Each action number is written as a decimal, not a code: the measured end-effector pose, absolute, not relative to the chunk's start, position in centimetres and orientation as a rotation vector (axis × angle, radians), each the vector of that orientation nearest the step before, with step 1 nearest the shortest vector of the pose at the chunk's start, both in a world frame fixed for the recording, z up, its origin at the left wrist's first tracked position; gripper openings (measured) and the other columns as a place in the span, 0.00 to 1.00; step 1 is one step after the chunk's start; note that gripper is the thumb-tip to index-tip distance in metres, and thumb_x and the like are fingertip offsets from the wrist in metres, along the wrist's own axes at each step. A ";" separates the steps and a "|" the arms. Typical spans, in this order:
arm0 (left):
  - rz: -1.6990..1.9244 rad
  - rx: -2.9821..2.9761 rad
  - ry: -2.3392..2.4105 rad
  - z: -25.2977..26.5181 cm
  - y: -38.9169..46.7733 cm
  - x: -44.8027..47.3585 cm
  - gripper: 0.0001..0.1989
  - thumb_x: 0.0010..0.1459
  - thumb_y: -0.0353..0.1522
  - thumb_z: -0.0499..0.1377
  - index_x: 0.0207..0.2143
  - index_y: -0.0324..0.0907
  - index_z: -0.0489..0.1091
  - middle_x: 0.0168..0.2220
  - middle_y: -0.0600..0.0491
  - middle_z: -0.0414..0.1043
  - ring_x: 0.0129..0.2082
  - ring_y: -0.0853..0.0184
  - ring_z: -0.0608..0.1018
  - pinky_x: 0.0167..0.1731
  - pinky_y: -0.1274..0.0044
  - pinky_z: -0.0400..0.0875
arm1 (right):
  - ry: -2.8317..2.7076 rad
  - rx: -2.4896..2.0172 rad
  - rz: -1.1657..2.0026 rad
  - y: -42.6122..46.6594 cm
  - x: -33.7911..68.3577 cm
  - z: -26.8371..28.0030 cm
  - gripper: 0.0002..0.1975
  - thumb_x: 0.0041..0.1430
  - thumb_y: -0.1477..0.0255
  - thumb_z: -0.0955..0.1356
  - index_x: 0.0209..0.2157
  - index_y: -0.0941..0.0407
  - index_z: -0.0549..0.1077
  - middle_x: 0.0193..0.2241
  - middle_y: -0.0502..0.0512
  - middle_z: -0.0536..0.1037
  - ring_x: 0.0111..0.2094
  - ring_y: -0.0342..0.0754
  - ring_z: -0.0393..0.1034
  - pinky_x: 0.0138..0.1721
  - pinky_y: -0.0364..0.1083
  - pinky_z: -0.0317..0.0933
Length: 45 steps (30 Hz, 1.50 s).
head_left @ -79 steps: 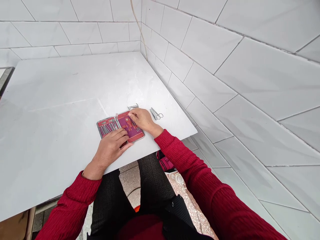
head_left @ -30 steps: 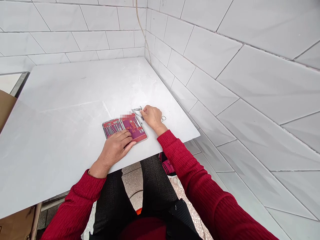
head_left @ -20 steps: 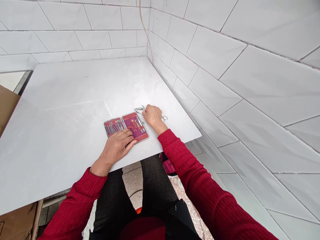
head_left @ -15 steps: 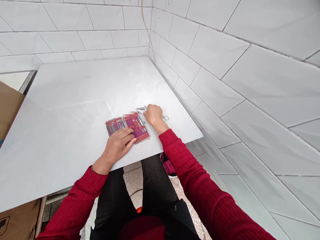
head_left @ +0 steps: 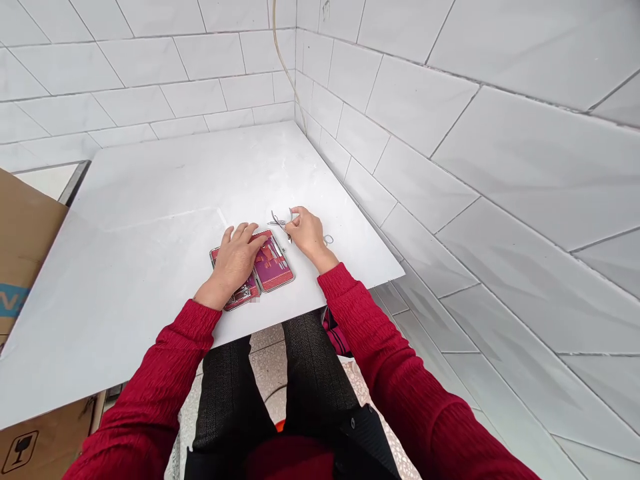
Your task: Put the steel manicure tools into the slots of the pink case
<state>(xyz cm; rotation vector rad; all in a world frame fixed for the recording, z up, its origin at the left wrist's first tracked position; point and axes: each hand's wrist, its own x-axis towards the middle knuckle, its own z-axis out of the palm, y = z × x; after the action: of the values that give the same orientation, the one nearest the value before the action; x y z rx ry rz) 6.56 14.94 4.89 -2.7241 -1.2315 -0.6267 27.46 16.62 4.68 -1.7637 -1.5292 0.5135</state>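
Note:
An open manicure case (head_left: 274, 285) with a red and purple lining lies on the table, slim metal tools held in both halves. My left hand (head_left: 234, 257) rests over its left half, fingers spread, thumb reaching onto the right half. Just right of the case, my right hand (head_left: 307, 233) is closed in a pinch on a small metal manicure tool (head_left: 281, 225); its exact kind is hard to make out. Other metal pieces lie close beside and partly under that hand. A ring-shaped handle (head_left: 328, 239) shows past its right side, the rest hidden.
The white table (head_left: 165, 180) meets tiled walls (head_left: 410, 133) at the back and right. A thin cable (head_left: 283, 60) hangs in the corner. Cardboard boxes (head_left: 30, 233) stand at the left and below the table. My legs are under its front edge.
My left hand has shifted up and left over the case, fingers more spread. The case is turned slightly. My right hand has turned, and a metal tool now shows at its fingertips.

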 end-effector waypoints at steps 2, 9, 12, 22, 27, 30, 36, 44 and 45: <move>-0.619 -2.729 -1.223 4.8 15.1 6.8 0.18 0.68 0.28 0.50 0.49 0.47 0.78 0.59 0.42 0.72 0.63 0.48 0.70 0.62 0.45 0.61 | -1.510 -1.705 0.571 16.5 27.4 4.9 0.24 0.57 0.77 0.66 0.57 0.58 0.72 0.25 0.45 0.78 0.33 0.47 0.74 0.41 0.45 0.63; -0.684 -2.724 -1.248 5.0 15.1 7.0 0.13 0.66 0.30 0.53 0.36 0.44 0.78 0.55 0.44 0.74 0.59 0.51 0.72 0.63 0.47 0.61 | -1.415 -1.506 0.817 16.5 26.5 5.2 0.23 0.55 0.76 0.65 0.53 0.54 0.73 0.21 0.40 0.73 0.25 0.45 0.72 0.37 0.43 0.65; -0.698 -2.722 -1.278 5.0 14.7 6.9 0.12 0.68 0.32 0.53 0.35 0.44 0.76 0.53 0.45 0.76 0.56 0.52 0.74 0.63 0.48 0.60 | -1.435 -1.428 0.834 16.9 25.8 5.4 0.28 0.54 0.78 0.65 0.57 0.54 0.71 0.19 0.38 0.71 0.24 0.44 0.70 0.37 0.43 0.65; -0.722 -2.568 -1.181 4.7 12.9 7.1 0.15 0.73 0.33 0.50 0.40 0.43 0.76 0.39 0.49 0.82 0.39 0.59 0.81 0.51 0.63 0.70 | -1.593 -1.441 0.752 17.8 23.8 5.0 0.28 0.56 0.80 0.67 0.58 0.53 0.74 0.26 0.41 0.76 0.31 0.42 0.72 0.40 0.42 0.64; -0.744 -2.535 -1.150 4.6 13.0 7.1 0.15 0.73 0.33 0.50 0.39 0.43 0.76 0.39 0.49 0.82 0.41 0.60 0.81 0.53 0.64 0.69 | -1.682 -1.474 0.742 17.2 23.6 4.4 0.28 0.58 0.78 0.67 0.60 0.52 0.74 0.28 0.42 0.78 0.33 0.42 0.72 0.39 0.42 0.62; -0.767 -2.529 -1.153 4.7 12.9 7.1 0.14 0.73 0.32 0.50 0.40 0.43 0.76 0.41 0.49 0.82 0.44 0.60 0.81 0.57 0.62 0.67 | -1.697 -1.469 0.762 17.1 23.7 3.9 0.26 0.58 0.78 0.67 0.59 0.53 0.75 0.32 0.43 0.79 0.34 0.42 0.71 0.37 0.42 0.62; -0.766 -2.557 -1.186 4.8 12.9 7.3 0.14 0.72 0.32 0.49 0.42 0.44 0.76 0.44 0.48 0.81 0.49 0.58 0.79 0.59 0.60 0.65 | -1.700 -1.422 0.776 17.2 24.2 3.1 0.24 0.58 0.80 0.67 0.56 0.56 0.77 0.42 0.49 0.79 0.38 0.44 0.71 0.43 0.44 0.65; -0.744 -2.469 -1.263 5.1 13.0 6.5 0.14 0.72 0.33 0.50 0.40 0.44 0.75 0.42 0.49 0.81 0.42 0.58 0.79 0.53 0.63 0.68 | -1.729 -1.426 0.688 16.8 24.5 2.5 0.15 0.65 0.76 0.68 0.50 0.57 0.81 0.48 0.57 0.77 0.42 0.46 0.72 0.50 0.48 0.66; -0.749 -2.452 -1.287 5.1 12.9 6.3 0.14 0.72 0.34 0.50 0.39 0.44 0.75 0.40 0.49 0.81 0.41 0.58 0.79 0.51 0.64 0.69 | -1.731 -1.425 0.686 16.7 24.5 2.5 0.14 0.66 0.76 0.67 0.50 0.57 0.81 0.48 0.57 0.77 0.43 0.46 0.72 0.51 0.48 0.66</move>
<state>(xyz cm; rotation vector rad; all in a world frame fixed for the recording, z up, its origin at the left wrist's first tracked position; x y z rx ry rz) 6.31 12.94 5.12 -2.4525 -1.2868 -0.7488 24.52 16.75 2.48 -1.4247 -1.7306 0.6862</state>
